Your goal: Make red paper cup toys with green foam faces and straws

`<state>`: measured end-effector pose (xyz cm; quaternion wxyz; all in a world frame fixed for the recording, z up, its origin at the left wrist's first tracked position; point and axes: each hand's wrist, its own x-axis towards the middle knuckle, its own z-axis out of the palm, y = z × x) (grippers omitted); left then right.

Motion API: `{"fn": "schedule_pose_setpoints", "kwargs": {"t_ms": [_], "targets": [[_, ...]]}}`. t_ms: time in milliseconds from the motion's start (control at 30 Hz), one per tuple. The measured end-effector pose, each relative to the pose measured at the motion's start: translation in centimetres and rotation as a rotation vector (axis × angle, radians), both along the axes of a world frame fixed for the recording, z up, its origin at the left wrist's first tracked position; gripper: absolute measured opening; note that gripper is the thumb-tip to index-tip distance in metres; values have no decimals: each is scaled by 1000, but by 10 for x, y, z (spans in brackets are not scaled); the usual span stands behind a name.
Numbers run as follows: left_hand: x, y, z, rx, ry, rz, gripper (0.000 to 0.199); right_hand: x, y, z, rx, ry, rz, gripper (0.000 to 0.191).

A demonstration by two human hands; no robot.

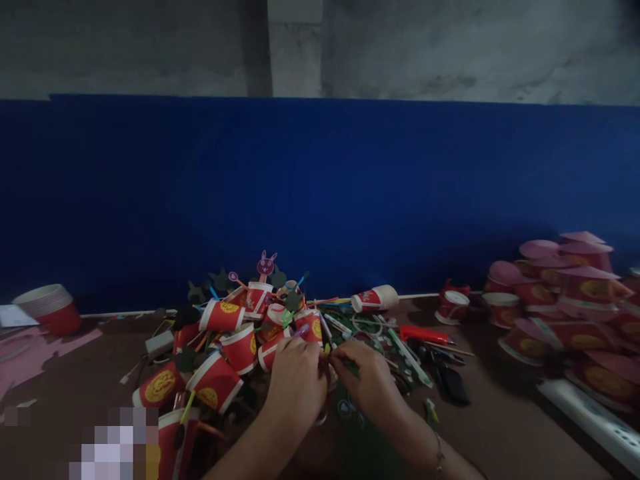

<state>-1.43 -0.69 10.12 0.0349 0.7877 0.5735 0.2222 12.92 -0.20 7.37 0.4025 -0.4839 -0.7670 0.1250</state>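
Observation:
My left hand (300, 373) is at the lower middle, beside a pile of red paper cups (213, 381) with yellow emblems. Its fingers are bent round something mostly hidden; a cup's white rim shows just below. My right hand (363, 373) meets it from the right, thumb and fingertips pinched at the same spot, on something too small to make out. A small yellow piece (327, 348) shows between the hands. Behind them, a rabbit cutout (265, 265) stands up from a red cup (259, 300).
Nested cups (50, 309) stand at far left. Right of the hands lie a red-handled tool (425, 335), black scissors (445, 373) and a green strip (410, 358). Pink-topped cups (590, 287) are heaped at right, near a white power strip (590, 417). A blue panel (320, 200) stands behind.

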Motion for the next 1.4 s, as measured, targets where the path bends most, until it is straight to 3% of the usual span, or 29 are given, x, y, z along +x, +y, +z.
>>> {"fn": "schedule_pose_setpoints", "kwargs": {"t_ms": [233, 367, 567, 867, 1067, 1400], "targets": [[3, -3, -11, 23, 7, -11, 14, -4, -4, -1, 56, -43, -40, 17], [4, -4, -10, -1, -15, -4, 14, -5, -4, -2, 83, -46, -74, 18], [4, -2, -8, -4, -43, -7, 13, 0, -2, 3, 6, -33, 7, 18], [7, -3, -10, 12, -47, -13, 15, -2, -4, 3, 77, -18, -71, 15], [6, -2, -8, -2, -70, -12, 13, 4, 0, 5, -12, -9, 26, 18], [7, -4, -12, 41, -106, -29, 13, 0, -5, 8, 50, -15, -42, 15]]}}
